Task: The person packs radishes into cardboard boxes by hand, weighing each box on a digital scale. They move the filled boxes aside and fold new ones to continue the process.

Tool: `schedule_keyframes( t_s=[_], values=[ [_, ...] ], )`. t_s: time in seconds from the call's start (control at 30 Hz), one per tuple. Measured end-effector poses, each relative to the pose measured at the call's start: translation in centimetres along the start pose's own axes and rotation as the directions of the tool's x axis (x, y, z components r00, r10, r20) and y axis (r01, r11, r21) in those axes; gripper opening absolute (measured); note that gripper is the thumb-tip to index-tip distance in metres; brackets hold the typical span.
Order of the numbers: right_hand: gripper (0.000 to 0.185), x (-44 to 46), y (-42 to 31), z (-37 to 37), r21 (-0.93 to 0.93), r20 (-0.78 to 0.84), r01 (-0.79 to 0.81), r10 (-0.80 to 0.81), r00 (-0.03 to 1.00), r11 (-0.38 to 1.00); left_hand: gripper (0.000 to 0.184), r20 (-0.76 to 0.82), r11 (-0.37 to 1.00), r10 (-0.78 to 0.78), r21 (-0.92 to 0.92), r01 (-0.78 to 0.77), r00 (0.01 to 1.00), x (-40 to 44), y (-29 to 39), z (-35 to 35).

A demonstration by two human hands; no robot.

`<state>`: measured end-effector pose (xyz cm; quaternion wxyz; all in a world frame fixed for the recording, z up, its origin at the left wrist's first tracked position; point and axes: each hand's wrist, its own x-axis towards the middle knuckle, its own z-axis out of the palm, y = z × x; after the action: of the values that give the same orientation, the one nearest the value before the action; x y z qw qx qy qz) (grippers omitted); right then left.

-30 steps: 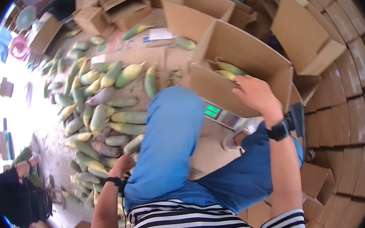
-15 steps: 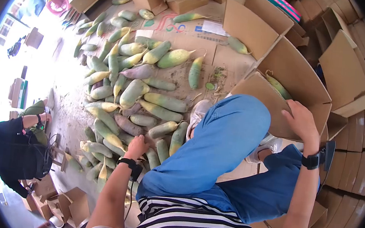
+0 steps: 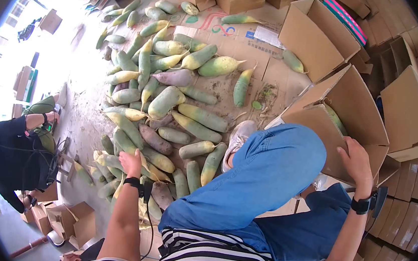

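Observation:
My left hand [image 3: 130, 163] is over the near side of a large pile of green radishes [image 3: 166, 102], its fingers apart beside a pale green radish [image 3: 109, 160]. Whether the fingertips touch that radish is hard to make out. With my right hand [image 3: 357, 164] I grip the top edge of an open cardboard box [image 3: 314, 133], thumb outside and fingers over the rim. Inside this box a green radish [image 3: 336, 118] is partly visible. Two purplish radishes [image 3: 155, 140] [image 3: 175, 77] lie among the green ones.
Flattened cardboard [image 3: 256, 57] covers the floor under the radishes. More open boxes [image 3: 312, 36] stand behind, and stacked cartons [image 3: 405, 184] line the right side. Another person [image 3: 17, 160] crouches at the left. My bent knee [image 3: 298, 149] is between the pile and the box.
My left hand has left a spot deeper in the pile and moved left across the radishes. The right hand stays on the box edge. The view has shifted slightly.

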<state>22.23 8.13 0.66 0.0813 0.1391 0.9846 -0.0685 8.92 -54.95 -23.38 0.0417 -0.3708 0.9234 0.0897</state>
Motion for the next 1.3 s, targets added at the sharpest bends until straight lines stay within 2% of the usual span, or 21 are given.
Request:
schedule_keyframes(
  t_s=[0.03, 0.13, 0.2, 0.27, 0.33, 0.53, 0.6, 0.67, 0.73, 0.8, 0.83, 0.87, 0.9, 0.93, 1.0, 1.03, 1.1, 1.13, 1.2, 1.27, 1.3],
  values=[
    [0.038, 0.0, -0.1, 0.1, -0.005, -0.001, -0.005, 0.005, 1.0, 1.0, 0.075, 0.16, 0.994, -0.042, -0.091, 0.057, 0.986, 1.2, -1.2, 0.8],
    [0.038, 0.2, 0.0, 0.2, 0.003, 0.029, -0.021, 0.021, 0.999, 1.0, 0.078, 0.236, 0.987, 0.031, -0.159, 0.007, 0.971, 3.4, -3.7, 3.3],
    [0.037, 0.4, 0.5, 0.9, -0.009, -0.003, 0.025, -0.025, 1.0, 1.0, 0.066, 0.228, 0.983, 0.049, -0.185, -0.006, 0.972, 5.2, -5.8, 5.3],
    [0.036, 0.1, 1.2, 1.2, -0.038, -0.062, 0.026, -0.029, 0.998, 0.999, 0.042, 0.353, 0.966, 0.222, -0.205, -0.156, 0.909, 8.3, -8.4, 9.4],
    [0.033, 0.0, 0.7, 1.1, -0.068, -0.049, 0.022, -0.025, 0.998, 0.997, 0.026, 0.516, 0.723, 0.08, -0.619, 0.307, 0.853, 5.2, -4.8, 5.5],
    [0.041, -0.1, 0.3, 0.5, -0.028, 0.061, -0.051, 0.052, 0.997, 0.998, 0.034, 0.864, 0.159, 0.089, -0.503, 0.849, 0.495, 0.6, 1.1, -1.8],
    [0.042, -0.3, -0.2, -0.5, -0.013, 0.066, -0.079, 0.08, 0.995, 0.997, 0.036, 0.764, 0.218, 0.182, -0.645, 0.733, 0.619, -4.3, 4.1, -4.2],
    [0.042, -0.5, -0.3, -1.2, -0.004, 0.073, -0.091, 0.091, 0.993, 0.996, 0.031, 0.82, 0.188, 0.166, -0.571, 0.799, 0.547, -6.9, 8.2, -7.2],
    [0.043, -0.6, -0.4, -1.6, 0.07, -0.141, -0.046, 0.056, 0.988, 0.996, 0.029, 0.778, 0.357, 0.512, -0.578, 0.734, 0.365, -8.0, 10.6, -8.7],
    [0.043, -0.5, -0.5, -2.2, 0.097, -0.182, -0.057, 0.074, 0.981, 0.994, 0.034, 0.742, 0.395, 0.539, -0.641, 0.658, 0.4, -12.9, 15.2, -13.4],
    [0.044, -0.5, -0.8, -2.4, 0.282, -0.228, 0.005, 0.062, 0.972, 0.959, 0.036, 0.651, 0.428, 0.652, -0.739, 0.52, 0.388, -14.7, 16.9, -15.2],
    [0.045, -0.4, -1.1, -2.7, 0.451, -0.277, 0.079, 0.056, 0.959, 0.889, 0.038, 0.554, 0.432, 0.755, -0.822, 0.371, 0.351, -16.6, 18.8, -17.0],
    [0.05, -0.6, -1.6, -3.9, 0.655, -0.136, 0.054, 0.047, 0.99, 0.754, 0.041, 0.485, 0.43, 0.833, -0.871, 0.239, 0.268, -18.6, 20.7, -19.1],
    [0.05, -0.7, -2.2, -4.1, 0.66, -0.14, 0.055, 0.051, 0.989, 0.749, 0.043, 0.418, 0.405, 0.892, -0.908, 0.107, 0.171, -20.7, 22.5, -21.2],
    [0.057, -0.7, -3.3, -4.4, 0.876, -0.291, 0.301, -0.086, 0.953, 0.377, 0.048, 0.328, 0.329, 0.944, -0.944, 0.032, -0.044, -25.1, 25.8, -24.4],
    [0.057, -0.9, -3.8, -4.9, 0.877, -0.29, 0.301, -0.087, 0.953, 0.376, 0.05, 0.324, 0.33, 0.931, -0.944, 0.012, -0.166, -26.9, 27.4, -25.4],
    [0.083, -1.4, -4.5, -6.7, 0.935, -0.34, 0.307, -0.212, 0.916, -0.177, 0.056, 0.344, 0.363, 0.862, -0.932, -0.02, -0.373, -30.5, 30.2, -26.5],
    [0.083, -1.7, -4.2, -7.4, 0.935, -0.34, 0.306, -0.215, 0.915, -0.177, 0.059, 0.367, 0.395, 0.81, -0.918, -0.039, -0.458, -32.1, 31.3, -26.7],
    [0.091, -2.3, -2.8, -8.5, 0.953, -0.301, 0.297, -0.063, 0.952, -0.061, 0.063, 0.298, 0.299, 0.845, -0.952, -0.07, -0.444, -34.3, 32.4, -25.3],
    [0.08, -2.2, -0.4, -8.5, 0.942, -0.335, 0.335, 0.011, 0.942, -0.014, 0.067, 0.227, 0.202, 0.867, -0.974, -0.104, -0.443, -34.8, 32.6, -24.9],
    [0.071, -2.3, 0.5, -8.9, 0.912, -0.407, 0.386, 0.193, 0.893, 0.135, 0.07, 0.112, -0.043, 0.929, -0.914, -0.402, -0.352, -34.1, 32.1, -25.1]
  ],
)
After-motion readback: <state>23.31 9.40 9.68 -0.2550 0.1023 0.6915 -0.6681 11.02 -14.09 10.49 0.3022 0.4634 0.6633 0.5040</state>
